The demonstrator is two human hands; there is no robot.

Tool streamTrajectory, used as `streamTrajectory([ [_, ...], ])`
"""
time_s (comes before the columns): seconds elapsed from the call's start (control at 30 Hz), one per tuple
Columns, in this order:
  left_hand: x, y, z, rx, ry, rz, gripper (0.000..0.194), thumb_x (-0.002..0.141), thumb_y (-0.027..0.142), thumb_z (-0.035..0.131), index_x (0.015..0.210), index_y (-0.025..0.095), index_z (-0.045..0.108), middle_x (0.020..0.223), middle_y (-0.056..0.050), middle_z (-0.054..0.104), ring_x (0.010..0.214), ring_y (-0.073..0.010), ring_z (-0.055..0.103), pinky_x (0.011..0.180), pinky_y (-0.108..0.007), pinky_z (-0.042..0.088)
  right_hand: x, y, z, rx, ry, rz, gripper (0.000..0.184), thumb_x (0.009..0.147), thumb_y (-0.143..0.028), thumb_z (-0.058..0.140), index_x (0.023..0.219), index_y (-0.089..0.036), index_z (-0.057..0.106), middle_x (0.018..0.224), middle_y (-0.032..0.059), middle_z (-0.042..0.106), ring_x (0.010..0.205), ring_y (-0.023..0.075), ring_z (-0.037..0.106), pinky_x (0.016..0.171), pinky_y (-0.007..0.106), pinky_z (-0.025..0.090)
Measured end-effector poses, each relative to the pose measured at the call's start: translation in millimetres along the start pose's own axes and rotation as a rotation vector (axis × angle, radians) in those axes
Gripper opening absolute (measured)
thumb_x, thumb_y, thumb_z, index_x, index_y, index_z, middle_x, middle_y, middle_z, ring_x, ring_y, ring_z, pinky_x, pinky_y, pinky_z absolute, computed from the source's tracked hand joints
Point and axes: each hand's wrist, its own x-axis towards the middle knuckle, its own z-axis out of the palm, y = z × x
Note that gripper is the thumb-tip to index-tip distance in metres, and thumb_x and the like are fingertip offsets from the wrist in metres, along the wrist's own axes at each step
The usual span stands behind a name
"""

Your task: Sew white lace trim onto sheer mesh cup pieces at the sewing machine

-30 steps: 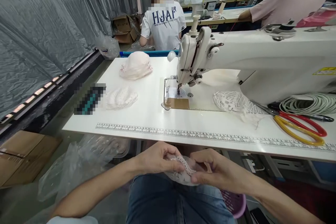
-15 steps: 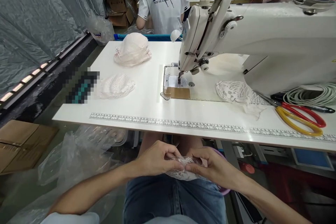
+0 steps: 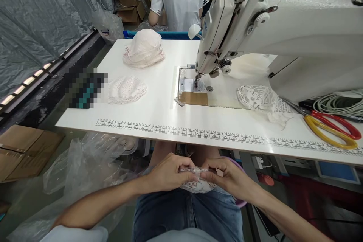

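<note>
Over my lap, below the table's front edge, a white lace piece (image 3: 198, 186) is pinched between both hands. My left hand (image 3: 172, 174) grips its left side between thumb and fingers. Its right side is held the same way by my right hand (image 3: 227, 177). The two thumbs lie close together on top of the lace, and its lower part bulges out under them. Above on the table stands a white sewing machine (image 3: 297, 26), its presser foot (image 3: 196, 81) over the needle plate. No fabric lies under the foot.
Left on the white table (image 3: 159, 115) are a pale pink gathered cloth piece (image 3: 144, 49) and a lace piece (image 3: 127, 90). Right are more lace (image 3: 255, 97), scissors (image 3: 330, 130) and coiled cord (image 3: 340, 103). A person (image 3: 180, 2) sits beyond. Plastic bags (image 3: 82, 174) and a carton (image 3: 27, 151) lie left.
The view has shifted slightly, so the machine sits a bit higher and further right. Both hands keep their pinch; more of the lace now shows below the thumbs.
</note>
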Motion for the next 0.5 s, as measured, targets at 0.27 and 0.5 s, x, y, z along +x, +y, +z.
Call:
streamTrajectory([
  [0.27,0.9,-5.0,3.3,-0.122,-0.018,-0.049,0.021,0.075,0.033,0.065,0.078,0.013,0.069,0.068,0.000,0.064,0.066,-0.0121,0.057,0.059,-0.018,0.038,1.1,2.0,4.0,-0.017,-0.013,0.036,0.036,0.083,-0.049,0.055,0.070,-0.016,0.058,0.060,-0.0033,0.045,0.055,0.0094,0.038,0.050,0.021,0.028],
  [0.5,-0.6,1.0,7.5,-0.187,0.050,-0.092,0.021,0.071,0.031,0.068,0.083,0.013,0.068,0.072,-0.004,0.070,0.068,-0.0157,0.064,0.058,-0.019,0.042,-0.5,2.5,3.4,-0.121,0.015,0.012,0.037,0.085,-0.050,0.052,0.071,-0.016,0.060,0.059,-0.0031,0.046,0.054,0.0096,0.038,0.049,0.021,0.028],
])
